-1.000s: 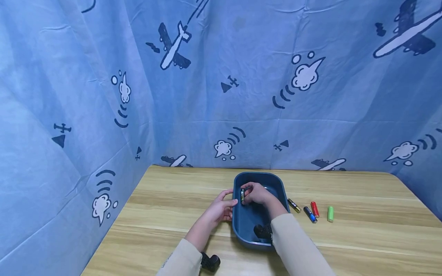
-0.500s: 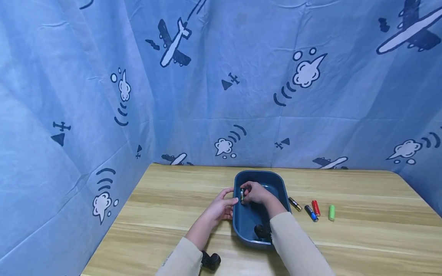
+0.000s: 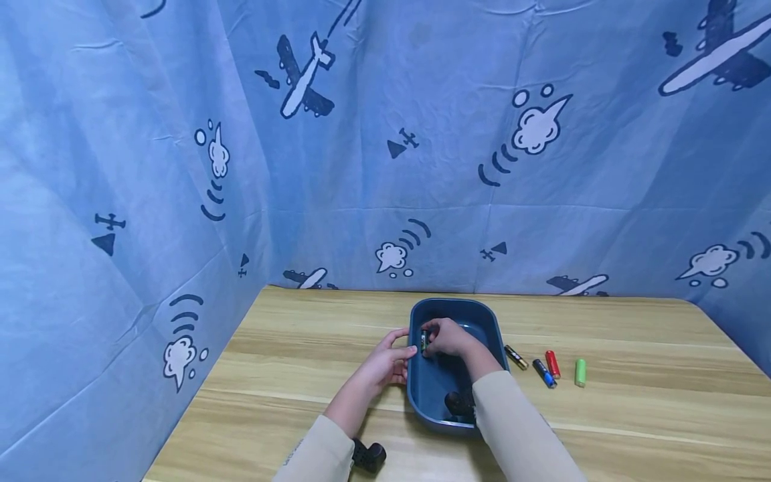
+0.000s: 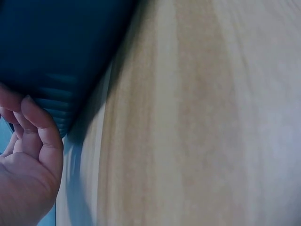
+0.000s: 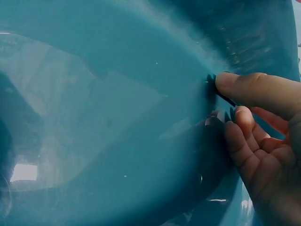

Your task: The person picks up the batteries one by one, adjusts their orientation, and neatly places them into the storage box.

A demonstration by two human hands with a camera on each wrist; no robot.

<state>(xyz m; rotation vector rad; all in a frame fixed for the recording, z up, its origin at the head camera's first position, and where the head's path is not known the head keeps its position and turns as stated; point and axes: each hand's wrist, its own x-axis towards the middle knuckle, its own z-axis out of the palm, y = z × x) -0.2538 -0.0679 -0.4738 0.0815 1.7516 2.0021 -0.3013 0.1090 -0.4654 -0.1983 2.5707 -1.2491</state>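
Observation:
A dark blue rectangular tub (image 3: pixel 435 389) with rounded corners stands on the wooden table. My left hand (image 3: pixel 383 365) holds its left side, thumb at the rim and the other fingers against the outer wall. In the left wrist view, those fingers (image 4: pixel 43 122) bend against the tub's outside. Reaching into the tub, my right hand (image 3: pixel 448 337) pinches a small dark battery (image 3: pixel 424 340) with a label, upright in the head view, close to the inner left wall. The right wrist view shows only a dark edge of the battery (image 5: pixel 225 96) between thumb and fingers.
Right of the tub lie a black-and-gold battery (image 3: pixel 516 357), a blue-and-black battery (image 3: pixel 545 373), a red battery (image 3: pixel 552 365) and a light green battery (image 3: pixel 580 373). Blue cloth (image 3: pixel 337 187) with airplane prints hangs behind and to the left of the table (image 3: pixel 289 348).
Both hands stay where they were at the tub. The battery in my right hand shows a slightly different side of its label. The head view has shifted a little.

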